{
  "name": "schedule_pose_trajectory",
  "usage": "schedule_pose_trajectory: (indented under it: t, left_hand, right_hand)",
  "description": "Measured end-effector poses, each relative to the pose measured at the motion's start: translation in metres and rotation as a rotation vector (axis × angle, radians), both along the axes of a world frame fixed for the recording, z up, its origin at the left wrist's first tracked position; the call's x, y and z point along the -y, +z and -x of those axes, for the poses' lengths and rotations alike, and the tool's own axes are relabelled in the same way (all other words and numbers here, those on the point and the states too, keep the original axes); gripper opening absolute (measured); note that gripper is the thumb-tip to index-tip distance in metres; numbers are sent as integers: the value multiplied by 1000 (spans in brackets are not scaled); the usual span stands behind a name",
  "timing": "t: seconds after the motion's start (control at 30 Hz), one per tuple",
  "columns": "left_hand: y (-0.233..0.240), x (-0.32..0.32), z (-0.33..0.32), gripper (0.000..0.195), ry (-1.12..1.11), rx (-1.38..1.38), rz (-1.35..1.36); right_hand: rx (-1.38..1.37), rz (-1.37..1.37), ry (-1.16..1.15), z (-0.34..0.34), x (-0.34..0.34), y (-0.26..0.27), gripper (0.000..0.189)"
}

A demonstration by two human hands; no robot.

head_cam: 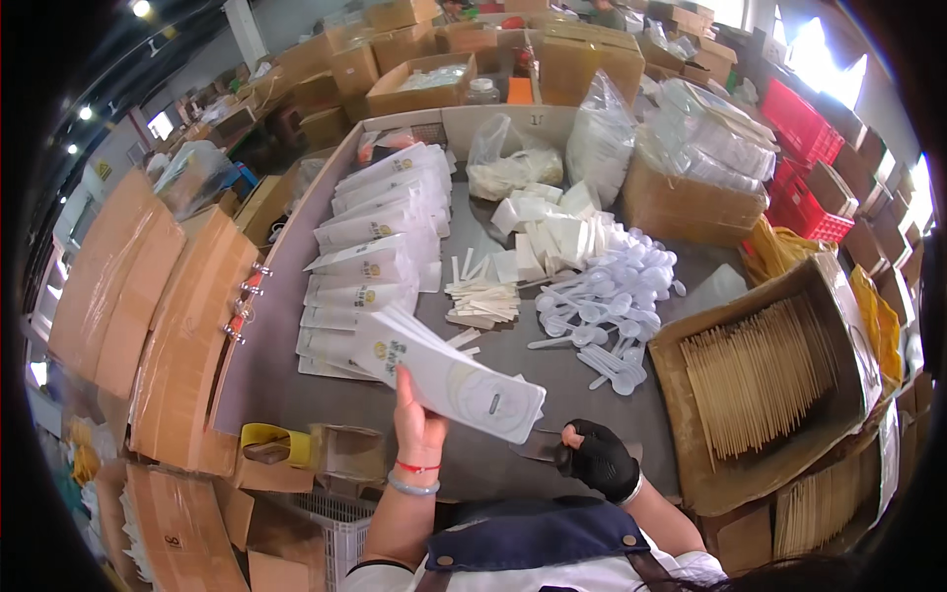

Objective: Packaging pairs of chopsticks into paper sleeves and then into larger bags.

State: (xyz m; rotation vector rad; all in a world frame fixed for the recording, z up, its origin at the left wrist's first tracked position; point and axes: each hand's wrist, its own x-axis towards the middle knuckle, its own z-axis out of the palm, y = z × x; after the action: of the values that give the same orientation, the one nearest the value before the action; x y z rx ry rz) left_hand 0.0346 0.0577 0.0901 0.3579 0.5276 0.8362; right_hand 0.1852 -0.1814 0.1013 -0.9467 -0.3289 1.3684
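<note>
My left hand (419, 429) holds a small stack of white printed paper sleeves (462, 381), tilted above the table, the thumb on top. My right hand (603, 459), in a black fingerless glove, is curled near the table's front edge, just right of the stack's lower end. A dark flat object (538, 446) shows beside its fingers; whether the hand grips it I cannot tell. Left of the stack, overlapping piles of similar white sleeves (362, 266) run up the table. Beyond my hands lie short white paper-wrapped strips (484, 300) and a heap of white plastic spoons (599, 296).
An open cardboard box of thin wooden sticks (758, 377) stands at the right. Small white packets (555, 229), clear plastic bags (603, 140) and a carton (688, 196) fill the table's back. A yellow-rimmed holder (277, 444) sits front left, beside tall cardboard boxes (192, 333).
</note>
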Motion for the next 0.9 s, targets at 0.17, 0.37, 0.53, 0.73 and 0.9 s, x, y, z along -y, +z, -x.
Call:
schedule_pose_trajectory:
  t: [0.17, 0.37, 0.53, 0.73, 0.9]
  left_hand:
    - [19, -10, 73, 58, 234, -33, -146]
    - [26, 1, 171, 56, 460, 6, -194]
    - [22, 16, 211, 58, 702, -197, -296]
    - [20, 45, 260, 52, 799, -306, -339]
    - [-22, 52, 283, 46, 916, -313, -277]
  right_hand:
    - [-19, 65, 82, -8, -49, 16, 21]
    - [-74, -24, 204, 21, -118, 35, 27]
    - [458, -68, 410, 53, -208, 61, 34]
    - [1196, -482, 350, 136, -352, 80, 35]
    - [1383, -538, 207, 203, -473, 77, 44]
